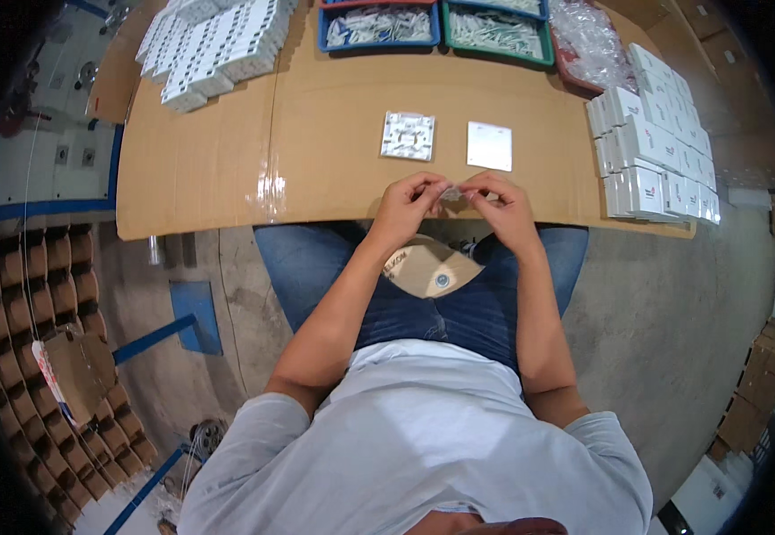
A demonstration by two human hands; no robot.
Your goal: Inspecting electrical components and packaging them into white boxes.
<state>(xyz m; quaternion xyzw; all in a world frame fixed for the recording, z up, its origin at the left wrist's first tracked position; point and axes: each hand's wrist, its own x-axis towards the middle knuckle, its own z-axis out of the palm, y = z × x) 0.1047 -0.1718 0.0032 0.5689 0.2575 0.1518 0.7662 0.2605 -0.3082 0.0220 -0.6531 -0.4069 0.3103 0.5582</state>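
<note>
My left hand (405, 207) and my right hand (501, 203) meet at the near edge of the cardboard-covered table (316, 152). Between their fingertips they pinch a small clear plastic piece (451, 192), too small to tell more. Just beyond the hands lie a white square base with inner ribs (408, 135) and a plain white square cover plate (490, 145), side by side and apart. A brown cardboard piece (429, 267) rests on my lap below the hands.
Stacks of white boxes (655, 152) line the table's right side. More white parts (213, 45) are piled at the far left. A blue tray (378, 25), a green tray (497, 31) and clear bags (590, 40) stand at the back. Brown cardboard dividers (40, 348) cover the floor left.
</note>
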